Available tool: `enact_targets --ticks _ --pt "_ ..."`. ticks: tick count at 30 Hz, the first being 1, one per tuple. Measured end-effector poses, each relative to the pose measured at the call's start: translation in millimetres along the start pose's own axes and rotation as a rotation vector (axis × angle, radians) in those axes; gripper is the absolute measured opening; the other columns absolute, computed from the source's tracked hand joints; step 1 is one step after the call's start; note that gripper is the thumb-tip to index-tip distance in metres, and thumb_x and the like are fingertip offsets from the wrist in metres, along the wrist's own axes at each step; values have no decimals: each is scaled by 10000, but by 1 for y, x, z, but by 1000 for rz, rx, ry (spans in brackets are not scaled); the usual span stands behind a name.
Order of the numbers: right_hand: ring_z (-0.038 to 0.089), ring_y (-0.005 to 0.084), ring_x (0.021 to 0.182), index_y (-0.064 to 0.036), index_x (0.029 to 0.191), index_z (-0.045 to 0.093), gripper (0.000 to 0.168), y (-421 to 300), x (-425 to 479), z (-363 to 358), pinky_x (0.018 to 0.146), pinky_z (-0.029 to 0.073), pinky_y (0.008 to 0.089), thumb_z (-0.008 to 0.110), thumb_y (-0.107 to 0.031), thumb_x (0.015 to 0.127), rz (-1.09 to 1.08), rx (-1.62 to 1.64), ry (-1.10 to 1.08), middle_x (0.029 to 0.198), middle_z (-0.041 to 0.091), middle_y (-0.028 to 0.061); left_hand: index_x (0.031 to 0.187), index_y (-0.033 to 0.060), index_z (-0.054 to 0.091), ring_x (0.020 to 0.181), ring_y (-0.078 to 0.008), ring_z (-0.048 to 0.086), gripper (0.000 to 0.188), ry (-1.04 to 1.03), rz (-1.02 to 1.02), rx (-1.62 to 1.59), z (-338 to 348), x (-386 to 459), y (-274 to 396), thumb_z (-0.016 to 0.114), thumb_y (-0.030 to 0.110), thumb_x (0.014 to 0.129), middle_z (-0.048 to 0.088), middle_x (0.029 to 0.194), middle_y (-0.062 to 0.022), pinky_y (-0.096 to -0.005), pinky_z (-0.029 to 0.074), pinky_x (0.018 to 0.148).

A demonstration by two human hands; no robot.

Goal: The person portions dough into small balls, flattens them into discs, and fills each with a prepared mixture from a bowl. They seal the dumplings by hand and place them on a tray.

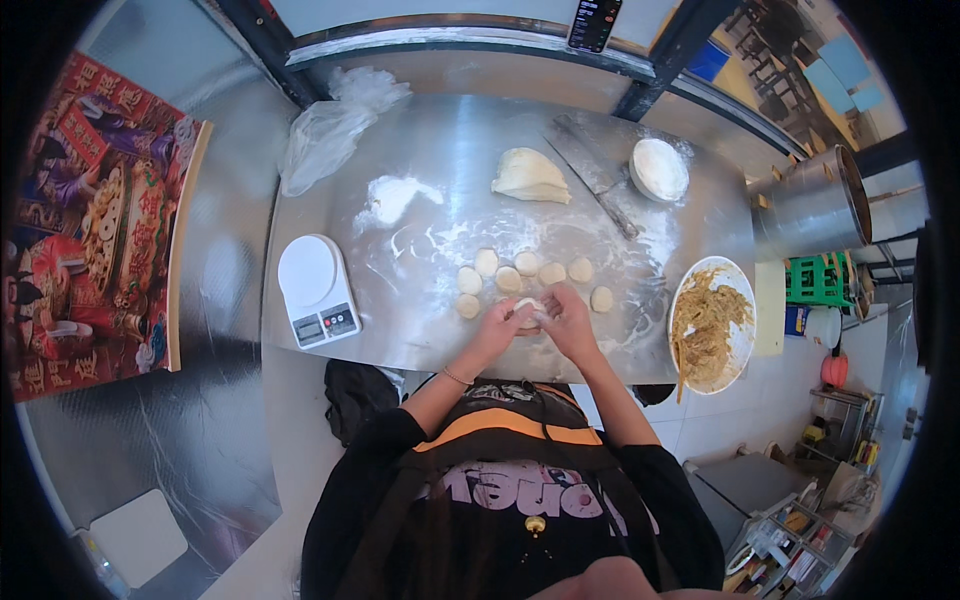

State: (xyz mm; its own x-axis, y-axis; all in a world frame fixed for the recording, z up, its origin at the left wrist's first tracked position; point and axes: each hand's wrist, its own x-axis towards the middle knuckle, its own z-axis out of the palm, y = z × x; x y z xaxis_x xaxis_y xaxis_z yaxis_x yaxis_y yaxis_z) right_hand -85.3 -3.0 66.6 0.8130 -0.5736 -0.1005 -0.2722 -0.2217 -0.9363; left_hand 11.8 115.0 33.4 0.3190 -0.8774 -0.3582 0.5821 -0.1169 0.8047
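Observation:
My left hand (501, 330) and my right hand (568, 322) meet near the front edge of the steel table, both gripping one small piece of dough (529, 307) between their fingers. Just beyond them lie several round, flattened dough pieces (553, 273) on the floured surface. Farther back rests a larger lump of dough (529, 176), with a long knife (592, 187) to its right. A white bowl of flour (659, 170) stands at the back right. At the right edge, a large white bowl (750, 330) holds a brownish filling mixture and a wooden utensil.
A white kitchen scale (319, 291) sits at the table's left. Loose flour (394, 199) and a crumpled plastic bag (330, 139) lie toward the back left. Large metal pots (814, 199) stand beyond the right edge. A phone (595, 24) is propped on the window frame.

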Motion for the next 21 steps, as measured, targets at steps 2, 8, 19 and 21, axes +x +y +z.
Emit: enact_targets --ticks 2,8,19,21 --pt "490 57 659 -29 807 542 113 -7 -3 -6 600 428 230 637 -6 750 -10 8 43 740 509 -18 1124 -45 499 934 -200 590 280 59 -28 -2 3 0 3 425 157 944 568 1063 -102 -332 516 845" --pt "398 35 545 -41 804 530 139 12 -5 -37 489 330 209 532 -155 884 132 303 278 589 416 -53 1173 -44 460 963 -233 606 287 -43 -151 -473 0 0 17 453 45 900 558 1080 -128 -308 519 825" --pt "471 62 613 -34 978 565 137 69 -11 -62 513 375 201 476 -74 882 243 194 275 758 529 -5 1097 -2 516 985 -269 575 278 -32 -52 593 -8 7 -45 535 78 831 560 1057 -136 -330 455 863" --pt "499 70 641 -23 1010 567 166 77 -5 -66 529 394 207 482 -47 869 233 192 253 812 562 15 1087 11 526 997 -306 543 292 -69 87 887 -4 13 -56 556 107 813 547 1061 -149 -355 435 870"
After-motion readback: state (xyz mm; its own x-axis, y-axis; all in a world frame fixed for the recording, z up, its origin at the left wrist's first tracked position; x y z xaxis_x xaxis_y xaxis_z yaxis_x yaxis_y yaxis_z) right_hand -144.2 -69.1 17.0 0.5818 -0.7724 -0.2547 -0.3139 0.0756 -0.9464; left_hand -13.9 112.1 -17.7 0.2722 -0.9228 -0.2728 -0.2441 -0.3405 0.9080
